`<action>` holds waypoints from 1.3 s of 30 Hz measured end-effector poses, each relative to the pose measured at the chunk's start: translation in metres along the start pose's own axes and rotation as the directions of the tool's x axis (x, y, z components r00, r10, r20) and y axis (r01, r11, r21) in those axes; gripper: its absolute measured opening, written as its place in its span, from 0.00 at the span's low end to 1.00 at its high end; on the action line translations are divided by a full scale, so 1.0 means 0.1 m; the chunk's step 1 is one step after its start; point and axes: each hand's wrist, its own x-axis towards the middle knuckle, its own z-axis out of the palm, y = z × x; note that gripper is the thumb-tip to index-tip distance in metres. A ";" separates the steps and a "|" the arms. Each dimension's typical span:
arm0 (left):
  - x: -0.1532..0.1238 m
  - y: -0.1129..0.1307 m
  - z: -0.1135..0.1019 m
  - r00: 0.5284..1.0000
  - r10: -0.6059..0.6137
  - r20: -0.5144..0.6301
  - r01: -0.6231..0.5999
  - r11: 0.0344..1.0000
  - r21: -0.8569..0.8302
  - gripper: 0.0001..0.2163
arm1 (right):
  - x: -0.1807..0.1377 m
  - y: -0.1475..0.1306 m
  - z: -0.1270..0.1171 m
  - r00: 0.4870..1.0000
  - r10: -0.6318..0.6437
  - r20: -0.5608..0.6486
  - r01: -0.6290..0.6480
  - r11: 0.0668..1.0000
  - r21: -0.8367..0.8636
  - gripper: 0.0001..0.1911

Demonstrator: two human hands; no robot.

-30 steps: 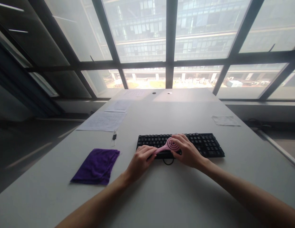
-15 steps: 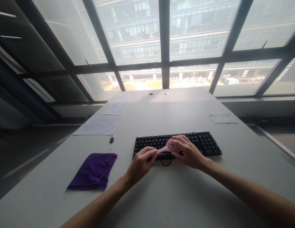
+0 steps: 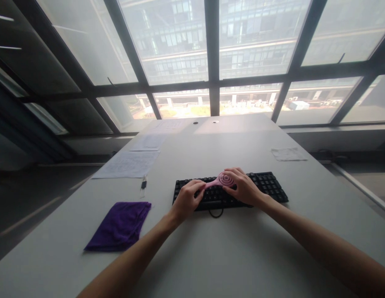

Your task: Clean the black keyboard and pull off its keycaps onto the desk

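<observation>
A pink hairbrush (image 3: 225, 179) with a spiral-slotted round head is held over the black keyboard (image 3: 266, 184). My left hand (image 3: 189, 196) pinches the end of its handle. The fingers of my right hand (image 3: 242, 186) are closed around the right side of the round head. Beneath the brush and both hands, the keyboard lies on the white table (image 3: 204, 248), its middle keys partly covered. A loop of black cable (image 3: 216, 215) sticks out from its near edge. Whether the brush touches the keys I cannot tell.
To the left lies a folded purple cloth (image 3: 119, 227), with a small black-and-clear item (image 3: 143, 186) beyond it. Printed papers (image 3: 127, 164) run along the left edge. A pale flat sheet or cloth (image 3: 289, 154) lies at the right. Large windows stand beyond the table.
Both hands have moved the hairbrush slightly away from me, from the keyboard's near edge to over its middle rows. The grip looks the same. The view has shifted slightly.
</observation>
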 end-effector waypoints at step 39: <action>0.20 0.15 0.22 0.983 0.109 0.147 -0.108 0.994 -0.012 0.09 | -0.23 0.21 -0.25 0.998 -0.016 0.062 0.019 0.999 -0.040 0.27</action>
